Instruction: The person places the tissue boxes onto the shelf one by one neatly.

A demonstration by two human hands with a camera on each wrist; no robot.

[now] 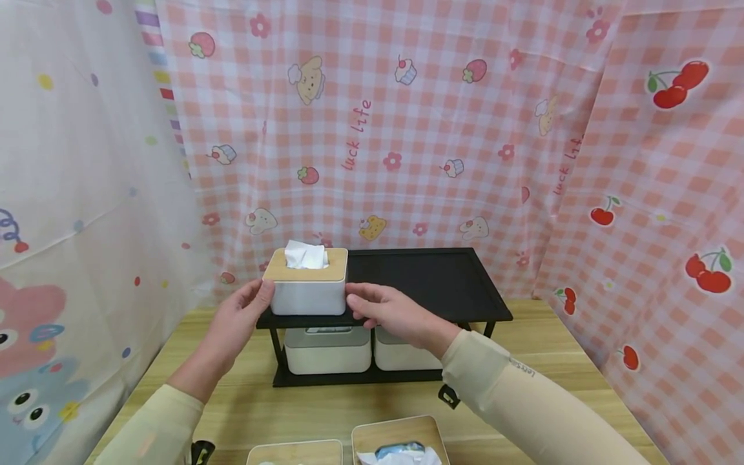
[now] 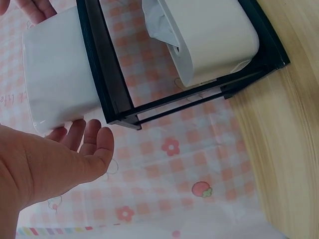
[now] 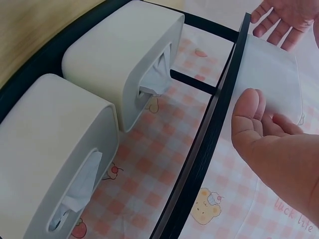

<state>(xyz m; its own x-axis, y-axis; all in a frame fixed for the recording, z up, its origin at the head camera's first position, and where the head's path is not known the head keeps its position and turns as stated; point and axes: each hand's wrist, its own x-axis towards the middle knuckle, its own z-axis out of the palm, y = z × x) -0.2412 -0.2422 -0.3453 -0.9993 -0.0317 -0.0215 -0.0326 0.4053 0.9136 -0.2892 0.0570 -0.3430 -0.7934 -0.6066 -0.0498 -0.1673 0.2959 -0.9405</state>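
Observation:
A white tissue box (image 1: pixel 308 298) with a wooden lid and a tissue poking out stands at the left end of the black rack's upper shelf (image 1: pixel 424 281). My left hand (image 1: pixel 239 316) is at its left side, thumb near the front corner and fingertips touching the side wall. On the opposite side, my right hand (image 1: pixel 396 311) has loosely bent fingers against or very close to the box. Below, on the lower tier, sit two white tissue boxes with grey tops, a left one (image 1: pixel 328 356) and a right one (image 1: pixel 403 354), the latter partly behind my right arm.
At the near edge of the wooden table (image 1: pixel 314 410) are two more wood-topped boxes, a left one (image 1: pixel 296 450) and a right one (image 1: pixel 395 431) with a tissue and a blue packet in its opening. Patterned cloth (image 1: pixel 395 129) hangs behind and on both sides.

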